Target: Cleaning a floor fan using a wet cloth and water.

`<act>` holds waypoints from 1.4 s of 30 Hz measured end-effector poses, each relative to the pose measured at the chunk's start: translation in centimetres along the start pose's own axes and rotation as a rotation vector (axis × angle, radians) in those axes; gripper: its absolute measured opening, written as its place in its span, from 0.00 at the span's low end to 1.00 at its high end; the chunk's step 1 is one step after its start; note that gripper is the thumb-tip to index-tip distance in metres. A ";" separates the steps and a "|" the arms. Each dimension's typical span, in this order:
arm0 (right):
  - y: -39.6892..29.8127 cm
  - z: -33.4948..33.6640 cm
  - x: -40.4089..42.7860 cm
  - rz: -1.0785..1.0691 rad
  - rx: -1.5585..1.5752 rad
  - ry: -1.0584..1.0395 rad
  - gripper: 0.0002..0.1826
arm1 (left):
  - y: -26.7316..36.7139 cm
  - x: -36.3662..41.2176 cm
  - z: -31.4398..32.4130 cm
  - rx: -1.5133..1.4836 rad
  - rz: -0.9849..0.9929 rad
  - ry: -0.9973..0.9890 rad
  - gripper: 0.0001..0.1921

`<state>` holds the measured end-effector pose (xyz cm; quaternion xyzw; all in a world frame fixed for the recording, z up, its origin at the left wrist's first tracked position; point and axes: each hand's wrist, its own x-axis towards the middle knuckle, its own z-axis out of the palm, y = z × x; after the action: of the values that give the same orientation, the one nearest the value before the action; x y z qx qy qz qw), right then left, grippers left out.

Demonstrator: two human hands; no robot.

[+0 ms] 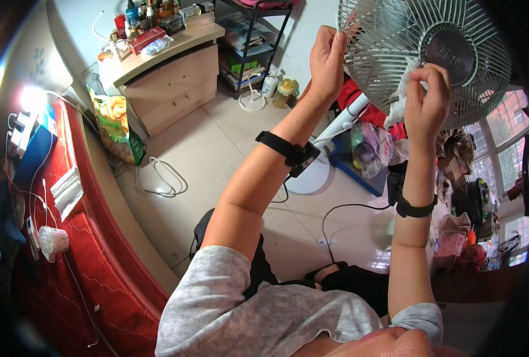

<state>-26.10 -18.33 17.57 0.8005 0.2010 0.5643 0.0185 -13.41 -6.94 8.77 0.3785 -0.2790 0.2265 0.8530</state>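
Note:
A standing fan with a round wire grille (380, 67) rises at the upper right, on a white pole (342, 118) and a round white base (309, 178). My left hand (329, 62) grips the left rim of the grille, its fingers curled over the edge. In front of the grille, just below its dark centre cap (449, 53), my right hand (427, 96) pinches a crumpled white cloth or tissue (399, 100). Part of that cloth hangs down against the wires. Both wrists wear black straps with small devices.
Behind the pole lie red fabric (367, 109), a blue board (358, 169) and a clear plastic bag (374, 147). A drawer cabinet (171, 85) and black shelf rack (253, 49) stand along the wall. A white cable (162, 178) loops on the floor; a red-covered bed (99, 250) runs at left.

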 end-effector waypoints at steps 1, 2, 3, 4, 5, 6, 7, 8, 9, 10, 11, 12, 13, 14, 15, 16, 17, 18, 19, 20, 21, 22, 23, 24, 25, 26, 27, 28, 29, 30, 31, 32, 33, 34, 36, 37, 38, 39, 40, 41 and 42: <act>-0.4 0.0 0.3 -0.005 -0.064 -0.026 0.04 | 0.2 0.0 -0.1 0.003 -0.001 0.001 0.18; -0.9 0.1 0.5 -0.009 -0.128 -0.053 0.03 | 0.4 -0.2 -0.1 0.063 0.019 0.002 0.19; -1.4 0.3 0.8 -0.008 -0.131 -0.053 0.03 | 0.4 -0.2 0.0 0.117 0.039 0.001 0.19; -2.1 0.7 1.0 -0.027 -0.179 -0.080 0.04 | 0.4 -0.2 0.1 0.115 0.037 -0.002 0.19; -2.6 1.1 1.3 -0.045 -0.227 -0.106 0.04 | 0.3 -0.2 0.2 0.084 0.046 0.003 0.19; -2.8 1.5 1.5 -0.081 -0.219 -0.092 0.05 | 0.3 -0.2 0.2 0.056 0.055 0.008 0.19; -3.0 1.7 1.5 -0.078 -0.220 -0.091 0.05 | 0.2 -0.1 0.1 0.056 0.054 0.005 0.19; -3.2 1.8 1.5 -0.041 -0.156 -0.125 0.05 | 0.2 -0.1 -0.1 0.042 0.023 0.008 0.19; -3.2 1.8 1.6 -0.005 -0.094 -0.157 0.05 | 0.1 0.0 -0.2 0.025 -0.008 0.011 0.19; -2.6 2.0 1.3 -0.015 0.094 -0.227 0.03 | 0.0 0.1 -0.3 0.014 0.002 -0.008 0.19; -2.6 2.2 0.9 -0.014 0.093 -0.224 0.03 | -0.1 0.1 -0.2 0.014 0.003 -0.010 0.19; -2.6 2.5 0.4 0.039 0.260 -0.187 0.03 | 0.0 0.1 -0.2 0.036 0.007 -0.015 0.19; -2.6 2.8 -0.2 0.091 0.426 -0.149 0.04 | 0.2 0.0 -0.1 0.057 0.011 -0.020 0.18; -2.0 2.6 -1.0 0.259 0.576 -0.152 0.04 | 0.3 -0.2 0.2 0.016 -0.024 0.010 0.16; -2.0 2.1 -1.3 0.259 0.584 -0.150 0.04 | 0.3 -0.2 0.2 0.024 -0.022 0.011 0.16; -2.0 1.7 -1.7 0.512 0.826 -0.118 0.04 | 0.3 -0.2 0.3 0.226 0.205 0.173 0.15; -1.8 1.3 -1.9 0.768 1.065 -0.082 0.03 | 0.3 -0.1 0.3 0.427 0.433 0.333 0.13; -1.1 0.7 -2.3 0.823 1.186 -0.071 0.04 | 1.0 -0.3 0.7 0.418 0.473 0.347 0.06; -1.1 0.5 -2.6 0.826 1.185 -0.060 0.04 | 1.8 -0.6 0.7 0.417 0.474 0.336 0.06; -1.1 0.2 -2.8 0.875 1.243 -0.020 0.06 | 2.6 -0.9 0.5 0.477 0.548 0.123 0.03; -1.3 -0.1 -2.9 0.920 1.305 0.021 0.08 | 3.7 -1.1 0.5 0.536 0.622 -0.092 0.03; -1.6 -0.5 -3.2 0.934 1.339 0.017 0.10 | 4.5 -1.3 0.9 0.503 0.685 -0.160 0.06; -1.5 -0.6 -3.4 0.936 1.340 0.032 0.10 | 5.3 -1.7 1.3 0.458 0.546 -0.278 0.07; -1.4 -0.7 -3.7 0.980 1.435 0.029 0.10 | 6.0 -2.1 1.9 0.260 0.276 -0.365 0.08; -1.4 -0.8 -4.1 1.021 1.530 0.027 0.10 | 6.4 -2.3 2.4 0.064 0.000 -0.444 0.10; -1.5 -0.9 -4.3 1.024 1.533 0.045 0.10 | 6.4 -2.4 2.6 0.069 -0.002 -0.459 0.10; -1.7 -0.9 -4.4 1.038 1.516 0.042 0.11 | 6.5 -2.4 2.7 -0.046 -0.119 -0.510 0.12; -1.8 -0.8 -4.6 1.053 1.498 0.038 0.11 | 6.5 -2.3 2.7 -0.161 -0.238 -0.558 0.13; -1.9 -0.8 -4.8 1.067 1.481 0.034 0.11 | 6.2 -2.4 2.6 -0.154 -0.240 -0.571 0.13; -1.9 -0.8 -5.2 1.034 1.449 0.059 0.11 | 5.9 -2.4 2.6 -0.112 -0.249 -0.625 0.13; -1.9 -1.0 -5.3 1.035 1.446 0.073 0.11 | 5.7 -2.4 2.6 -0.070 -0.257 -0.677 0.13; -2.1 -1.2 -5.3 1.097 1.446 0.096 0.11 | 5.4 -2.3 2.5 0.027 -0.273 -0.714 0.13; -2.1 -1.2 -5.4 1.162 1.448 0.115 0.12 | 5.4 -2.3 2.5 0.029 -0.276 -0.722 0.13; -2.0 -1.3 -5.5 1.164 1.448 0.122 0.12 | 5.3 -2.2 2.5 -0.048 -0.343 -0.746 0.13; -1.7 -1.2 -5.6 1.287 1.326 0.170 0.15 | 5.1 -2.2 2.7 -0.178 -0.439 -0.766 0.13; -1.6 -1.2 -5.6 1.345 1.263 0.193 0.16 | 4.9 -2.3 2.8 -0.179 -0.441 -0.769 0.13; -1.7 -1.1 -5.6 1.341 1.214 0.237 0.17 | 4.8 -2.4 2.9 -0.230 -0.437 -0.776 0.13; -1.9 -1.1 -5.5 1.343 1.214 0.237 0.17 | 4.9 -2.3 2.9 -0.278 -0.434 -0.782 0.12; -2.3 -1.3 -5.2 1.299 1.214 0.217 0.16 | 5.1 -2.3 2.9 -0.277 -0.436 -0.782 0.12; -2.5 -1.4 -5.1 1.256 1.213 0.197 0.16 | 5.4 -2.3 2.9 -0.338 -0.498 -0.801 0.11; -2.1 -1.4 -5.4 1.256 1.210 0.199 0.16 | 5.7 -2.4 3.0 -0.403 -0.558 -0.823 0.10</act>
<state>-29.52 -18.49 12.72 0.5829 -0.0116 0.3339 -0.7407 -19.51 -6.19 11.86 0.3247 -0.5170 -0.2337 0.7568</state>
